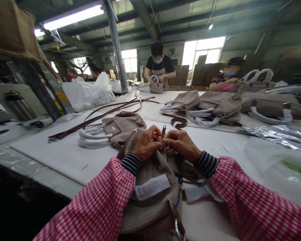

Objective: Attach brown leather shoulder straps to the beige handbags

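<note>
A taupe ribbed handbag [150, 204] lies in front of me with its zipper [177, 190] running along the right side and a metal ring at its near end. At its far end, my left hand [147, 142] and my right hand [182, 144] meet, fingertips pinched together. Between them is a small metal fitting, and a short brown leather tab [163, 130] sticks up just beyond; the exact grip is partly hidden by the fingers. White wrapping paper [153, 187] lies on the bag's side. Another taupe handbag [125, 125] with wrapped handles rests just beyond my left hand.
Long brown straps [97, 113] stretch across the white table [52, 157] at left, and a coiled strap [179, 123] lies ahead. More taupe handbags [218, 103] are piled at right, near clear plastic film [273, 160]. A co-worker [162, 68] handles a bag across the table.
</note>
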{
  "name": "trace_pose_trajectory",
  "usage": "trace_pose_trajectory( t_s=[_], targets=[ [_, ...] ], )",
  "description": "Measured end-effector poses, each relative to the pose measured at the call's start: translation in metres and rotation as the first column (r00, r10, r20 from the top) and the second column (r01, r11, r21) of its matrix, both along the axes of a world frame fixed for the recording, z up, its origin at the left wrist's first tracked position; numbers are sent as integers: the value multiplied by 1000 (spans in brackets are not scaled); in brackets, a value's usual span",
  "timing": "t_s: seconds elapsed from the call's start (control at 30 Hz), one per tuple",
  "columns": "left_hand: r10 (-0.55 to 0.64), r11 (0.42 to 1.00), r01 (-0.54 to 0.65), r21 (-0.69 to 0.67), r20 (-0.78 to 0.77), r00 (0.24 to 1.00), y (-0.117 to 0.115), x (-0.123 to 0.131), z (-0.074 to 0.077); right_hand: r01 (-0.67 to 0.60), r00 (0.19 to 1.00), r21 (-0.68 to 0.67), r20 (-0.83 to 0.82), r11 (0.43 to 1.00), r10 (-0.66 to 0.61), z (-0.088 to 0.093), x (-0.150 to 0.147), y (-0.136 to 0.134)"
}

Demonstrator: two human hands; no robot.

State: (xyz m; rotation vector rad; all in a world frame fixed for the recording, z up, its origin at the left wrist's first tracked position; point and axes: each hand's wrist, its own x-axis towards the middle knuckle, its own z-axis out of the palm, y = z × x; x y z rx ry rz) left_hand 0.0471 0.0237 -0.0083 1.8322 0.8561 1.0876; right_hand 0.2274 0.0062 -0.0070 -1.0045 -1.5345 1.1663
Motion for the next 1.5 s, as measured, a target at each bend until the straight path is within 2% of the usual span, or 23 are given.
trace_pose_trajectory(
  t_s=[0.13,0.4,0.6,0.87,1.03,1.23,1.37,1.43,1.5],
  targets=[
    [-11,1000,11,15,16,1000,2,-1,-2,-38,999,-47,-33,998,36,3,2,-2],
    [13,998,-11,54,-24,1000,4,-2,-3,-55,998,-5,-12,998,55,1,0,-1],
    [23,999,-22,34,-15,1000,1,-1,-2,-73,997,19,7,997,73,-1,0,0],
    [86,992,-83,93,-34,996,-3,1,3,0,999,-19,-34,1000,-1,0,-1,0],
    [87,989,-84,124,-20,996,-5,3,3,-52,998,-60,-46,997,50,1,0,0],
    [77,995,-79,63,40,996,-7,4,1,-134,990,-82,-60,988,129,2,1,0],
    [43,997,-39,70,-62,997,-3,1,1,-160,986,-105,-65,982,153,1,1,2],
    [68,987,-43,152,-164,984,-1,-1,2,-162,987,-83,-12,983,161,6,5,5],
    [133,958,-53,283,-269,954,-3,-3,8,-143,983,8,116,990,141,18,18,4]
  ],
)
